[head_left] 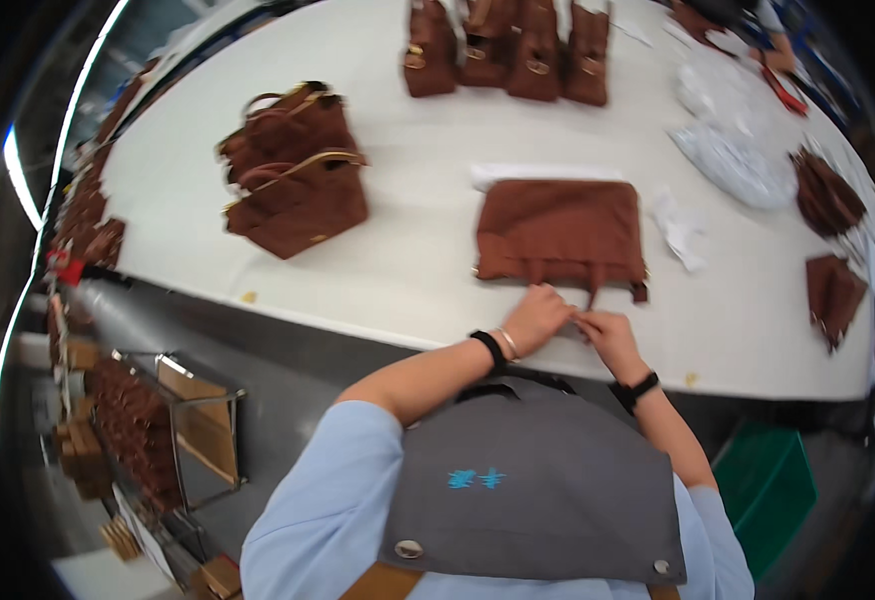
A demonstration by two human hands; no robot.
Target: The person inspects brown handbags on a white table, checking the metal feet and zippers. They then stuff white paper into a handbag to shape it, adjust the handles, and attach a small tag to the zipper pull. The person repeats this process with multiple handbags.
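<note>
White tabletop [398,270]: one. Flat brown bag [561,230]: one, laid near the front edge. Standing brown handbags [293,170]: two, set left. Left hand [536,318] and right hand [608,335]: each grip pinched at the flat bag's lower edge, fingertips touching.
</note>
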